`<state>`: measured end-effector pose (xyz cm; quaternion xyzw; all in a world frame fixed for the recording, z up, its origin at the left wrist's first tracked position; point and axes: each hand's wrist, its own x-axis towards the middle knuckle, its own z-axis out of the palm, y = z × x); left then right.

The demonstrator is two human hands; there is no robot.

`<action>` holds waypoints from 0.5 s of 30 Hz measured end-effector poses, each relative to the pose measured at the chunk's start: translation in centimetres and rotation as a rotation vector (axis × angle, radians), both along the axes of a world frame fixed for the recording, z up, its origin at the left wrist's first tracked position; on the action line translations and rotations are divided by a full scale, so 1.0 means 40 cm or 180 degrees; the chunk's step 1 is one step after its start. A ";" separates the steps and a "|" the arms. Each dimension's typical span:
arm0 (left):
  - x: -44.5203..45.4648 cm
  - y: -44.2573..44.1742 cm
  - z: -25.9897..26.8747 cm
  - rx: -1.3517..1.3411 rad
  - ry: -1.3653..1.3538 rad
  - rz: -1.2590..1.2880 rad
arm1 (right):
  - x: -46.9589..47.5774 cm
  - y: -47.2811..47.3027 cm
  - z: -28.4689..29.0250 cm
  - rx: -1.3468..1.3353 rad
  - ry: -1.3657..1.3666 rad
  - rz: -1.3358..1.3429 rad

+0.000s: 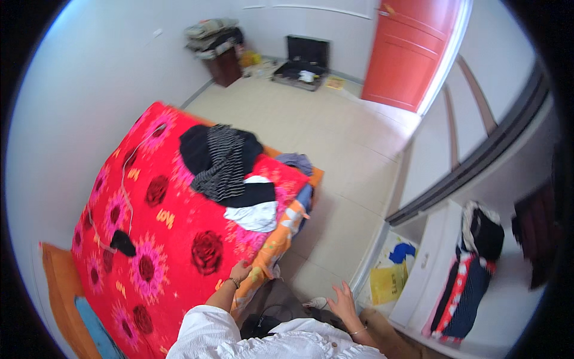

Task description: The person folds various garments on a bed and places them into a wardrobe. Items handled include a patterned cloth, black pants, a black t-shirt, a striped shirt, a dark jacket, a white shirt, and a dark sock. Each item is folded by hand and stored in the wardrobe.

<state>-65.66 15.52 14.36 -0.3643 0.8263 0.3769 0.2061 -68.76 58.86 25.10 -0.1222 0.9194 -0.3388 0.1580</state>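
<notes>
My left hand (241, 272), with a watch at the wrist, is at the near right edge of the red floral blanket (179, 233) on the bed; whether its fingers grip the cloth cannot be told. My right hand (343, 301) is held over the floor beside the bed, fingers apart and holding nothing. Beyond my left hand, black clothes (195, 146), a black-and-white striped garment (224, 161) and a white garment (253, 216) lie in a loose heap on the blanket. An orange patterned cloth (280, 235) hangs along the bed's edge.
To my right is an open wardrobe with folded clothes (466, 291) on a shelf and a yellow bag (389, 282) low down. An open black case (307, 63) lies by the far wall near the red door (410, 54). A cable (124, 184) and a small black item (123, 242) lie on the bed.
</notes>
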 end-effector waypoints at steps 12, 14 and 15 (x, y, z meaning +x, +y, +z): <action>-0.447 -0.468 -0.135 0.1984 0.1853 0.3227 | -0.031 -0.210 -0.205 0.0587 -0.1473 -0.0646; -0.565 -0.519 -0.112 0.2144 0.1916 0.3697 | -0.035 -0.284 -0.153 0.0695 -0.1790 -0.0800; -0.621 -0.538 -0.095 0.2137 0.1835 0.3871 | -0.032 -0.320 -0.133 0.0776 -0.1795 -0.0760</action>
